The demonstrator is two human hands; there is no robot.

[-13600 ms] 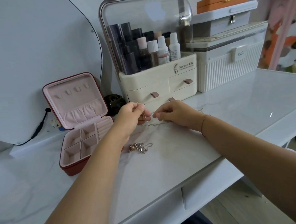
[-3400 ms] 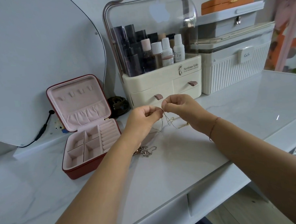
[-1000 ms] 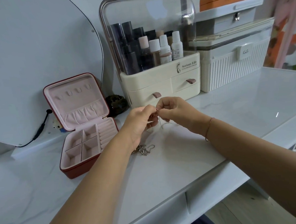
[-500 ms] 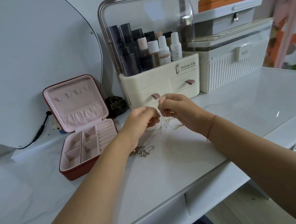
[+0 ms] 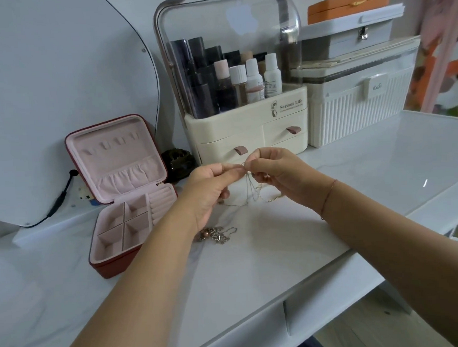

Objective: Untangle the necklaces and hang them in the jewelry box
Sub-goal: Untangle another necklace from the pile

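left hand (image 5: 210, 186) + right hand (image 5: 273, 171): pinching thin chain (image 5: 251, 192) above table (image 5: 254, 265) | jewelry box (image 5: 125, 194): open, left | tangled pile (image 5: 216, 233): on table

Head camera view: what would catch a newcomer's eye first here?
Mid-frame, the left hand and right hand pinch a thin, tangled gold chain above the white marble-look tabletop. To the left sits an open red jewelry box with pink lining, nothing hung in it.

Chain knot (image 5: 249, 184) too fine, blurred.
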